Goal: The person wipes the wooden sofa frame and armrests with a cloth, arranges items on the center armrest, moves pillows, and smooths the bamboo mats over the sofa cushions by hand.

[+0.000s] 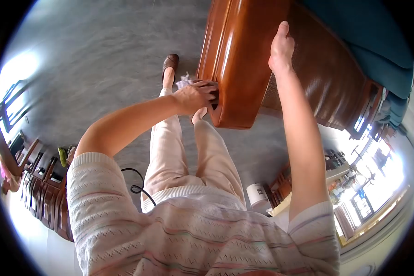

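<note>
Smooth grey floor lies under a shiny brown wooden armrest, long from near to far. Left hand curls on crumpled pale cloth at the armrest's near left; right hand: grip unclear.

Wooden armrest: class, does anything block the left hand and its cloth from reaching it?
Nothing visible does. The left hand, with a crumpled cloth, is at the side of the wooden armrest; the right hand is by its opposite edge, out of the way.

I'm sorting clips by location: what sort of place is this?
Probably a living room: the wooden armrest, brown seat and teal cushions look like parts of a sofa.
</note>
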### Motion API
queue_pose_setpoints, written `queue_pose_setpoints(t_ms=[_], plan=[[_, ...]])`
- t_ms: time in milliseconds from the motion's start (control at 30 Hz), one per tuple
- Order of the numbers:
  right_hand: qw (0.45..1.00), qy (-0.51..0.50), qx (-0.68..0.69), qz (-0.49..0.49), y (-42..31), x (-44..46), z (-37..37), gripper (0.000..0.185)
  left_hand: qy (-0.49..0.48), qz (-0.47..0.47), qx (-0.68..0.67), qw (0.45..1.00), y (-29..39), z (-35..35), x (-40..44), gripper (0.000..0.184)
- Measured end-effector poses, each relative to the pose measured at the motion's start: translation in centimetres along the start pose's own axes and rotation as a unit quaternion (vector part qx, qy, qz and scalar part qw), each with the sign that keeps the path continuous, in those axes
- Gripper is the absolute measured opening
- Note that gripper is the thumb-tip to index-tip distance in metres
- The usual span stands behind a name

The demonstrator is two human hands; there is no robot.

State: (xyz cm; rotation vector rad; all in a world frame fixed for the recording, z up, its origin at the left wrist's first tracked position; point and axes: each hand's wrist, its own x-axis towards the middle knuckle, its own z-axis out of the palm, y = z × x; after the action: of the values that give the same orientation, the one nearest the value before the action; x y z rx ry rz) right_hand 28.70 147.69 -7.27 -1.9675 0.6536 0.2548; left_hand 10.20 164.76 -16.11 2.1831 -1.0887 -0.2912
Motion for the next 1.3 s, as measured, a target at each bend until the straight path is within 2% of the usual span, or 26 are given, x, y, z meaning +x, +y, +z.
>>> queue_pose_setpoints(t_ms=[33, 67, 133, 167, 200, 233, 300, 333, 367, 433, 533, 567, 600, 633, 667, 733, 800, 867, 933, 1000, 1033, 1100, 1133, 1200, 1233, 1300], plan=[[1.000, 0.006, -0.003, -0.003, 0.0, 0.2, 0.0, 0.064, -0.011, -0.041, -0.040, 0.998, 0.4, -0.1, -1.4, 0.028], [1.000, 0.013, -0.006, -0.004, 0.2, 0.3, 0.0, 0.064, -0.141, -0.101, -0.046, 0.984, 0.5, 0.1, -2.8, 0.030], [1.000, 0.009, -0.009, -0.002, 0.2, 0.5, 0.3, 0.064, -0.386, -0.224, -0.052, 0.894, 0.7, 0.1, -5.2, 0.034], [1.000, 0.000, -0.011, 0.002, 0.2, 0.7, 0.2, 0.065, -0.293, -0.366, -0.182, 0.864, 1.0, -0.4, -5.9, 0.035], [1.000, -0.007, -0.013, 0.008, 0.3, 0.8, 0.0, 0.065, -0.184, -0.489, -0.305, 0.796, 1.9, -1.9, -6.3, 0.036], [1.000, -0.009, -0.007, 0.005, 0.5, 0.9, 0.0, 0.065, -0.063, -0.586, -0.413, 0.695, 2.8, -3.1, -6.7, 0.037], [1.000, -0.012, 0.006, -0.004, 0.3, 1.0, 0.0, 0.065, 0.072, -0.600, -0.546, 0.581, 4.0, -3.2, -6.7, 0.037], [0.998, -0.050, 0.038, 0.024, -0.1, 0.9, -0.5, 0.064, 0.137, -0.593, -0.606, 0.512, 5.0, -3.6, -6.6, 0.037], [0.992, -0.090, 0.067, 0.053, -0.6, 0.7, -1.2, 0.063, 0.194, -0.547, -0.679, 0.450, 6.2, -4.0, -6.7, 0.037], [0.971, -0.166, 0.125, 0.115, -1.3, 0.1, -2.6, 0.062, 0.243, -0.474, -0.742, 0.408, 8.5, -5.5, -6.7, 0.037], [0.987, -0.118, -0.037, -0.107, -0.4, -0.8, -5.1, 0.055, 0.292, -0.363, -0.816, 0.342, 10.3, -5.6, -7.4, 0.034], [0.977, -0.130, -0.014, -0.168, -0.3, -2.7, -6.7, 0.047, 0.300, -0.332, -0.836, 0.317, 11.3, -6.1, -6.8, 0.033], [0.960, -0.163, -0.021, -0.226, -0.1, -5.4, -7.9, 0.041, 0.308, -0.300, -0.854, 0.293, 12.3, -6.6, -6.2, 0.032], [0.934, -0.241, 0.005, -0.264, 0.6, -8.4, -8.7, 0.043, 0.329, -0.305, -0.845, 0.291, 13.0, -6.8, -5.4, 0.033], [0.921, -0.337, 0.039, -0.191, 0.4, -12.5, -9.6, 0.048, 0.322, -0.322, -0.851, 0.260, 13.7, -6.8, -4.6, 0.033], [0.875, -0.374, -0.043, -0.305, 3.0, -18.3, -9.4, 0.057, 0.305, -0.354, -0.861, 0.201, 14.2, -6.6, -2.9, 0.032], [0.851, -0.321, -0.132, -0.394, 4.3, -22.0, -8.4, 0.053, 0.273, -0.406, -0.852, 0.185, 15.3, -7.2, -0.8, 0.030], [0.905, -0.278, -0.068, -0.313, 7.5, -21.7, -7.7, 0.044, 0.302, -0.403, -0.831, 0.238, 15.8, -6.6, 1.0, 0.030], [0.951, -0.239, -0.009, -0.195, 6.3, -20.8, -8.1, 0.029, 0.233, -0.263, -0.898, 0.265, 14.3, -5.9, 0.1, 0.033], [0.967, -0.190, 0.063, -0.160, 7.0, -17.8, -8.8, 0.033, 0.230, -0.341, -0.803, 0.432, 13.6, -7.4, -0.6, 0.034], [0.955, -0.156, 0.015, -0.253, 6.1, -16.4, -9.5, 0.033, 0.231, -0.372, -0.743, 0.506, 13.2, -8.1, -0.9, 0.035], [0.906, -0.119, -0.094, -0.396, 4.4, -15.2, -9.6, 0.038, 0.258, -0.429, -0.719, 0.482, 11.3, -7.1, -2.9, 0.035], [0.880, -0.156, -0.186, -0.408, 5.1, -14.9, -8.9, 0.038, 0.275, -0.444, -0.711, 0.471, 10.7, -6.1, -3.8, 0.034], [0.778, -0.183, -0.382, -0.465, 6.5, -14.7, -6.4, 0.046, 0.254, -0.473, -0.700, 0.471, 10.2, -4.3, -5.0, 0.034], [0.753, -0.199, -0.400, -0.484, 7.0, -14.4, -5.4, 0.059, 0.244, -0.486, -0.695, 0.471, 10.0, -3.4, -5.2, 0.033], [0.737, -0.183, -0.402, -0.511, 6.1, -12.2, -3.9, 0.064, 0.261, -0.493, -0.681, 0.475, 10.1, -1.5, -5.2, 0.033]])
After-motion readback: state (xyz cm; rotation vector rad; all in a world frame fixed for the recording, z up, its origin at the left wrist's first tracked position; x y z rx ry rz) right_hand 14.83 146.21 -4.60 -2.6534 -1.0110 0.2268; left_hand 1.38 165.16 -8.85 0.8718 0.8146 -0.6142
